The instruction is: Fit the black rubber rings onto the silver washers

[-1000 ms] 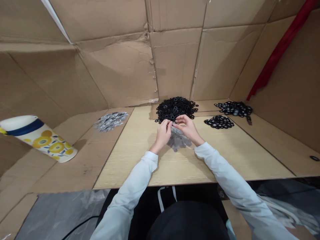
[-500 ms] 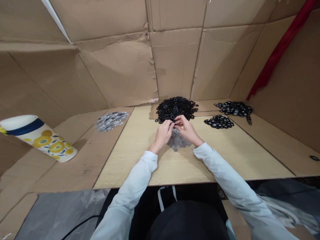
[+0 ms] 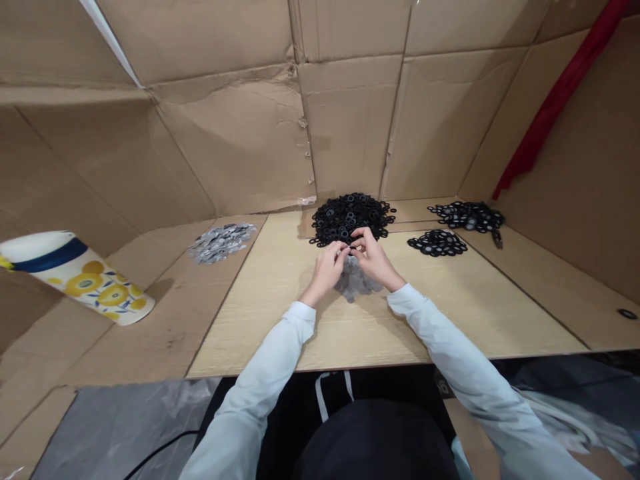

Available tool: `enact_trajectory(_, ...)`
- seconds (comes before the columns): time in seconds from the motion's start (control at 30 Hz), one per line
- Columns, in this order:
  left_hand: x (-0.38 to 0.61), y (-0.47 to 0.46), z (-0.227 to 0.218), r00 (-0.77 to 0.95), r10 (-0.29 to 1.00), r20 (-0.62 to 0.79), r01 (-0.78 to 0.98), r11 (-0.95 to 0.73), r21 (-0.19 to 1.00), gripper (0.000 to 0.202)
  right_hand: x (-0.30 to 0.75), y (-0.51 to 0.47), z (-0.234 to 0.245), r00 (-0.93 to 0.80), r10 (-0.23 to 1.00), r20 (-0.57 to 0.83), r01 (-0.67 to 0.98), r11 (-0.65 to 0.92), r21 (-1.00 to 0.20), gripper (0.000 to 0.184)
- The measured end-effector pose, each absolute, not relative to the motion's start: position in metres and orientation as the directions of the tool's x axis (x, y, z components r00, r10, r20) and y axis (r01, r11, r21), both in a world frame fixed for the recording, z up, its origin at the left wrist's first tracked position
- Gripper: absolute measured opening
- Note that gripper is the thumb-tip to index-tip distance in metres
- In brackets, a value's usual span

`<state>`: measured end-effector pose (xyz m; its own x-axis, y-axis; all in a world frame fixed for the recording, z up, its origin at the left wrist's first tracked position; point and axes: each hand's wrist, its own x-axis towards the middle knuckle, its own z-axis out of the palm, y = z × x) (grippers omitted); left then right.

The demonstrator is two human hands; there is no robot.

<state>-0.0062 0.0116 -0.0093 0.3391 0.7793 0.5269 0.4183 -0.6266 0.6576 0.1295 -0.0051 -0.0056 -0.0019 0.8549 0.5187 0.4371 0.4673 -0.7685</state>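
My left hand [image 3: 329,265] and my right hand [image 3: 373,259] meet fingertip to fingertip at the middle of the board. Pinched between them is a small dark piece that looks like a black ring [image 3: 353,249], mostly covered by the fingers. Just behind the hands lies a large heap of black rings [image 3: 350,217]. Beneath and in front of them is a pile of thin translucent grey discs [image 3: 354,285], partly hidden by my right hand. To the right sits a flat pile of black rings with pale centres [image 3: 437,243].
Silvery discs [image 3: 223,243] are heaped at the left. More pale-centred rings [image 3: 469,217] lie at the back right, and a single black ring [image 3: 627,313] near the right edge. A flowered bottle-like container [image 3: 95,280] stands far left. Cardboard walls [image 3: 230,140] enclose the pale board [image 3: 250,327].
My right index finger has lifted and bent slightly over the small dark piece. Both hands otherwise keep their place, and the piles look the same.
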Motion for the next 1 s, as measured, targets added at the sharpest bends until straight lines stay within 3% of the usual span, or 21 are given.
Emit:
enact_trajectory(0.1,0.004,0.010,-0.018,0.190,0.880,0.436,0.237,-0.472,0.849,0.017,0.125,-0.002,-0.010,0.125,0.893,0.432,0.252,0.393,-0.884,0.031)
enact_trajectory(0.23,0.012,0.010,-0.024,0.137,0.961,0.240,0.004,-0.243,0.970,0.013,0.132,0.010,-0.015,0.178,0.936,0.303,0.106,0.287,-0.952,0.031)
enact_trajectory(0.33,0.012,0.012,-0.023,0.108,0.985,0.136,-0.211,-0.111,0.971,0.011,0.158,0.022,-0.018,0.223,0.953,0.206,0.287,0.138,-0.948,0.021)
enact_trajectory(0.43,0.007,0.014,-0.020,0.094,0.991,0.097,-0.311,-0.063,0.948,0.037,0.190,0.030,-0.022,0.328,0.931,0.163,0.579,-0.062,-0.813,0.010)
enact_trajectory(0.57,0.000,0.015,-0.012,0.145,0.981,0.126,-0.378,-0.062,0.924,0.052,0.208,0.031,-0.029,0.286,0.958,-0.014,0.716,-0.224,-0.661,0.008)
enact_trajectory(0.63,-0.003,0.014,-0.007,0.164,0.976,0.146,-0.427,-0.063,0.902,0.053,0.204,0.029,-0.027,0.273,0.962,0.022,0.746,-0.197,-0.637,0.009)
enact_trajectory(0.7,-0.004,0.014,-0.003,0.179,0.971,0.158,-0.472,-0.056,0.880,0.058,0.192,0.024,-0.021,0.188,0.969,0.160,0.745,-0.035,-0.666,0.010)
enact_trajectory(0.73,-0.005,0.013,-0.002,0.191,0.969,0.159,-0.486,-0.047,0.873,0.062,0.185,0.020,-0.016,0.093,0.966,0.240,0.698,0.109,-0.708,0.014)
enact_trajectory(0.8,-0.006,0.012,-0.001,0.227,0.961,0.158,-0.496,-0.025,0.868,0.072,0.170,0.013,-0.007,-0.140,0.938,0.317,0.404,0.346,-0.847,0.034)
enact_trajectory(0.83,-0.006,0.011,-0.001,0.250,0.955,0.157,-0.494,-0.013,0.869,0.078,0.163,0.009,-0.003,-0.247,0.912,0.328,0.235,0.384,-0.893,0.046)
enact_trajectory(0.9,-0.006,0.010,-0.001,0.294,0.943,0.154,-0.484,0.008,0.875,0.086,0.152,0.003,0.002,-0.337,0.880,0.333,0.057,0.372,-0.926,0.055)
enact_trajectory(1.0,-0.005,0.008,-0.001,0.341,0.929,0.144,-0.464,0.034,0.885,0.088,0.145,0.000,0.003,-0.366,0.875,0.318,0.028,0.352,-0.936,0.040)
